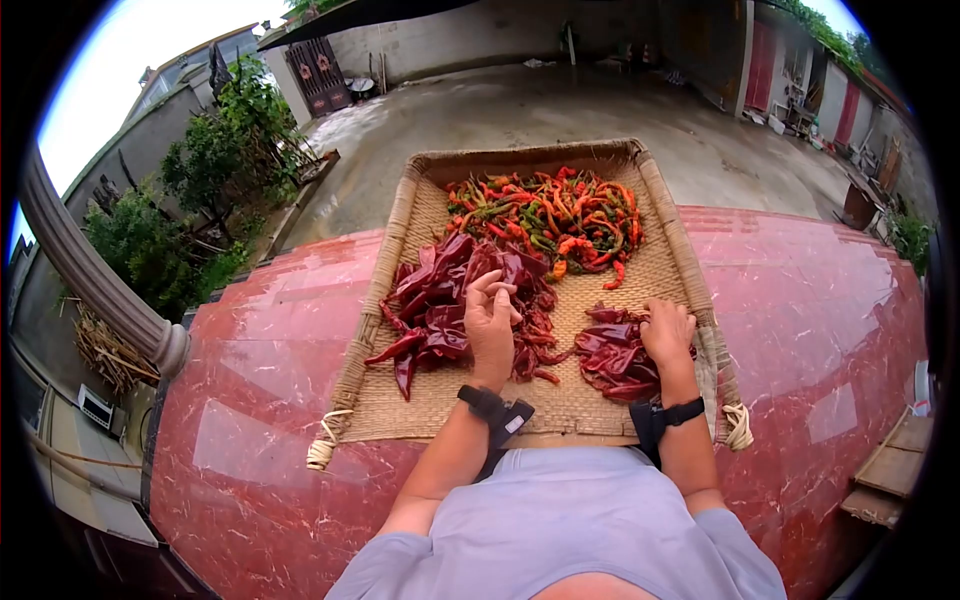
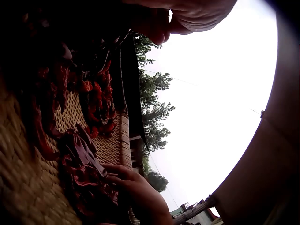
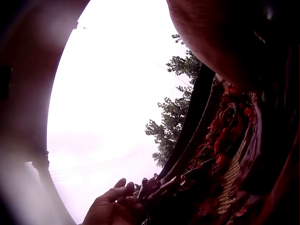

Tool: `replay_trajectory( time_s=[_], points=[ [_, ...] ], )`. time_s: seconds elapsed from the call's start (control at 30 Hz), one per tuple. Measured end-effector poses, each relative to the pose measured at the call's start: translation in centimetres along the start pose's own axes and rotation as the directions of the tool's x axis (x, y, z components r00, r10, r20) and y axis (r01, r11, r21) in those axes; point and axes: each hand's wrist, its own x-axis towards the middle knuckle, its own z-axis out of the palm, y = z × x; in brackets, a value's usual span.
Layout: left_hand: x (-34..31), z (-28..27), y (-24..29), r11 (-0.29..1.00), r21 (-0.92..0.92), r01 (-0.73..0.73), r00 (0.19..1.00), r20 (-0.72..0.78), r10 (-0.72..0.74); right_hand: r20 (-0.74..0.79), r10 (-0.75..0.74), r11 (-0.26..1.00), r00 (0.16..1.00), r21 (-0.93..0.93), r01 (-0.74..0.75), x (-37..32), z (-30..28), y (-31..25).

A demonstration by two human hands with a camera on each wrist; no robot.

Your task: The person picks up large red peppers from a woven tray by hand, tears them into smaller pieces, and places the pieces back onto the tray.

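A shallow woven basket (image 1: 385, 418) holds a large heap of dark red dried chili peppers (image 1: 440, 275) on its left and a smaller heap of the same peppers (image 1: 608, 365) on its right. My left hand (image 1: 490, 325) is raised over the right side of the large heap, fingers loosely bent, with no pepper showing in them. In the right wrist view that left hand (image 3: 115, 206) appears beside the heap. My right hand (image 1: 668, 335) rests at the right edge of the smaller heap. The left wrist view shows its fingers (image 2: 123, 173) fairly straight, touching the peppers.
Thinner orange, red and green chilies (image 1: 555, 215) lie at the basket's far end. Under the basket is a red polished stone floor (image 1: 270, 400), with a grey concrete yard (image 1: 460, 110) beyond. A round column (image 1: 100, 265) and bushes (image 1: 215, 150) stand to the left.
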Motion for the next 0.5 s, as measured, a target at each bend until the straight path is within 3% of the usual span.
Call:
replay_trajectory(
  time_s=[0.1,0.2,0.27,0.33,0.37,0.4,0.5],
  points=[
    [-0.2,0.2,-0.2,0.998,-0.028,0.062,0.992,0.115,-0.059,0.019,0.043,0.999,0.999,0.031,-0.043,0.5,0.3,0.3],
    [-0.6,0.4,0.1,0.983,-0.013,0.181,0.953,0.250,-0.172,-0.160,-0.029,0.984,0.987,0.167,0.056,0.2,-1.5,-0.2],
    [-0.6,0.7,0.1,0.974,0.041,0.222,0.922,0.315,-0.223,-0.132,-0.027,0.814,0.991,0.572,0.098,0.8,-2.5,-1.1],
    [-0.8,1.1,-0.2,0.962,0.071,0.264,0.888,0.372,-0.271,-0.100,-0.068,0.542,0.993,0.832,0.121,0.8,-3.0,-2.1],
    [-0.8,1.3,-0.2,0.954,0.083,0.287,0.868,0.399,-0.296,-0.089,-0.113,0.403,0.990,0.906,0.127,0.6,-3.1,-2.7],
    [-0.9,1.4,-0.1,0.946,0.098,0.309,0.847,0.424,-0.320,-0.099,-0.135,0.395,0.986,0.907,0.145,0.2,-3.7,-3.6],
    [-1.1,1.5,-0.5,0.936,0.127,0.327,0.793,0.502,-0.346,-0.004,-0.237,0.208,0.972,0.977,0.055,-0.7,-3.9,-5.0]
  ],
)
